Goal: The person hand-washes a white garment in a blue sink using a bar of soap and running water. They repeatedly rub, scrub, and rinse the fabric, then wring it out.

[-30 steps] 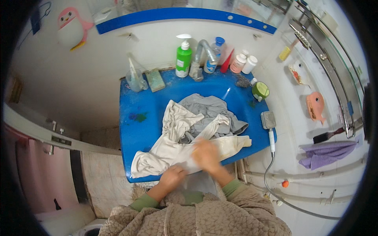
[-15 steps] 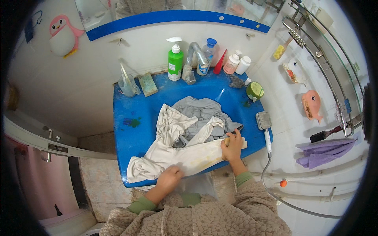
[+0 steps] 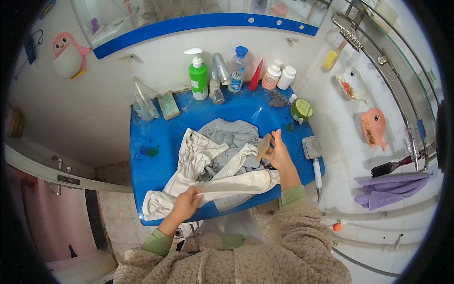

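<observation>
A white garment (image 3: 163, 187) with long sleeves or legs lies across the blue sink (image 3: 142, 170), next to a crumpled grey garment (image 3: 231, 130). My left hand (image 3: 187, 202) pinches the near edge of the white cloth and lifts it, so a taut fold runs to the right. Above the cloth's right end, my right hand (image 3: 278, 154) grips a yellowish-brown bar of soap (image 3: 263, 146), slightly blurred, between thumb and fingers. The soap is held off the white cloth. Part of the basin is hidden under the clothes.
Behind the basin stand a green pump bottle (image 3: 198, 78), a faucet (image 3: 217, 85), a blue-capped bottle (image 3: 237, 71) and white bottles (image 3: 286, 77). A cup (image 3: 145, 109) and a green soap box (image 3: 168, 105) are at left. A shower head (image 3: 311, 147) rests on the right rim.
My right hand has lifted the soap off the cloth and moved away from me. My left hand has taken up the cloth's near edge and raised it. The view has shifted slightly.
</observation>
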The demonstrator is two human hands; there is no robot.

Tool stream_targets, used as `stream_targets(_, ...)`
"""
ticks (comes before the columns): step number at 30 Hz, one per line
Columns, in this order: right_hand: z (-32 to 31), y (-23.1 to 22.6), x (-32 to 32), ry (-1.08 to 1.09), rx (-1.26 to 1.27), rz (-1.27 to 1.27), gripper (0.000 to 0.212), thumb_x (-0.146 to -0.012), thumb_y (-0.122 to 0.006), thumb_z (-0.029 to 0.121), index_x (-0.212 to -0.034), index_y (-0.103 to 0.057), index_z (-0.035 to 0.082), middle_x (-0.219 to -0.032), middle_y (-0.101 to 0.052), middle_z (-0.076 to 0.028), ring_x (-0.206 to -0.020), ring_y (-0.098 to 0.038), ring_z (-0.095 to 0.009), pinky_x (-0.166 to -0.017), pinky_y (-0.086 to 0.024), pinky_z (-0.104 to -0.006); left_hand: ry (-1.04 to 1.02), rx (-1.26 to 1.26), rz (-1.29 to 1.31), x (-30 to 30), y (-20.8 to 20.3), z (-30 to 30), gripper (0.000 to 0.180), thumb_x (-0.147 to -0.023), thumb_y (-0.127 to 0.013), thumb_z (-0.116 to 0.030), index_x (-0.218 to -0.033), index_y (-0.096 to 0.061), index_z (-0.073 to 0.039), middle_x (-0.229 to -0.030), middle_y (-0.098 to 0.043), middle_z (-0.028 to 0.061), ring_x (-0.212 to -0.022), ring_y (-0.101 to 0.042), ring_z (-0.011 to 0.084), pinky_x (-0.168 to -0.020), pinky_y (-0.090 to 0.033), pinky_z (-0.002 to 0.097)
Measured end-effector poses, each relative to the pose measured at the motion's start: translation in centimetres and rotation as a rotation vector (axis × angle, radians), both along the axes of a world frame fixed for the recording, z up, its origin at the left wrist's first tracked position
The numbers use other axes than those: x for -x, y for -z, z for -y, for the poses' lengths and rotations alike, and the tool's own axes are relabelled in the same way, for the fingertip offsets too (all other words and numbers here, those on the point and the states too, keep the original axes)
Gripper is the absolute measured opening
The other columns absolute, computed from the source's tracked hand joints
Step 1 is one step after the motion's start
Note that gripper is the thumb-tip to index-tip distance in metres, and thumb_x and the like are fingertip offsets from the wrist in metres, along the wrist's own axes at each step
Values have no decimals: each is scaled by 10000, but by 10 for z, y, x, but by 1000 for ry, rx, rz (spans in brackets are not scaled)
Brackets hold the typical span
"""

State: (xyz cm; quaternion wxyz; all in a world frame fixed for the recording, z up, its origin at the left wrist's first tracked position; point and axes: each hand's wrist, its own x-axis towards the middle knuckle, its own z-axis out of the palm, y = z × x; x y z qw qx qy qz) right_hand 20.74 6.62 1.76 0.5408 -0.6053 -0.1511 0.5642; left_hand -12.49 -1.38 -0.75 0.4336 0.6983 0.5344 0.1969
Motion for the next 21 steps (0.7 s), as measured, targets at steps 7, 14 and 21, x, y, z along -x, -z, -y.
stream_targets(7,96,11,-37,-1139,-211,1280,446,-798,-640,323,-1204,-536,171,-1281,-493,-108,-1243,-401,-281,-1047,-169,-518,-122,-4,23,-1,6,-5,228,-821,-622,-209,-893,-558,-3,-732,-605,119,-655,-576,226,-604,-448,328)
stream_targets(14,98,57,-91,-772,-312,1219,214,-862,-482,136,-1024,-616,96,-1152,-587,-95,-1145,-486,-277,-971,-319,-451,335,-355,-440,26,-31,8,313,-673,-719,-282,-860,-628,-48,-909,-594,138,-861,-575,299,-726,-464,374)
stream_targets(21,69,-14,-71,-327,-258,401,126,-895,-484,123,-925,-575,42,-801,-564,6,-695,-495,-64,-631,-424,-221,-42,59,-102,60,-58,-9,261,-860,-566,-285,-868,-542,-25,-676,-551,105,-618,-529,203,-543,-391,301)
